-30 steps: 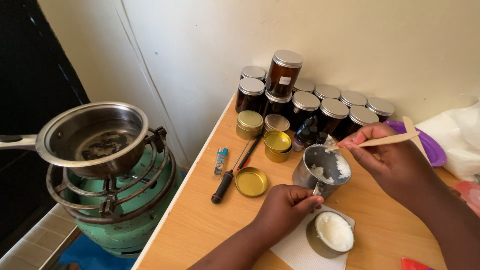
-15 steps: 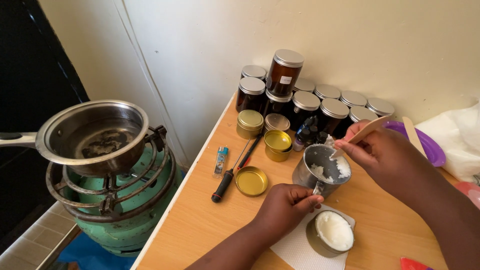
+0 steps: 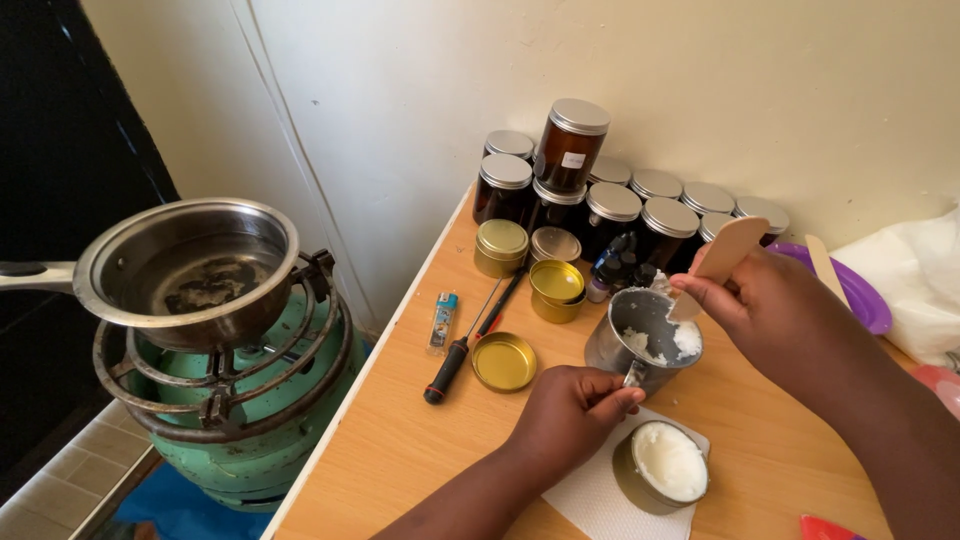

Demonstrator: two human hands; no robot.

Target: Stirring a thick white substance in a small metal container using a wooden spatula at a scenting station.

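Round tin of white wax (image 3: 668, 462) on white paper (image 3: 590, 490), just right of the left hand (image 3: 572, 412). Left hand: fingers curled shut on the handle of the small metal cup (image 3: 645, 345), directly beyond it. Right hand (image 3: 775, 305): closed on a wooden spatula (image 3: 715, 262), blade dipped into the cup's white wax. Left of the cup: gold lid (image 3: 503, 361), screwdriver (image 3: 463, 345), lighter (image 3: 441, 320). Beyond: gold tins (image 3: 556, 288), dark jars (image 3: 610, 205). Far left: pot (image 3: 190, 268) on green burner (image 3: 240, 420).
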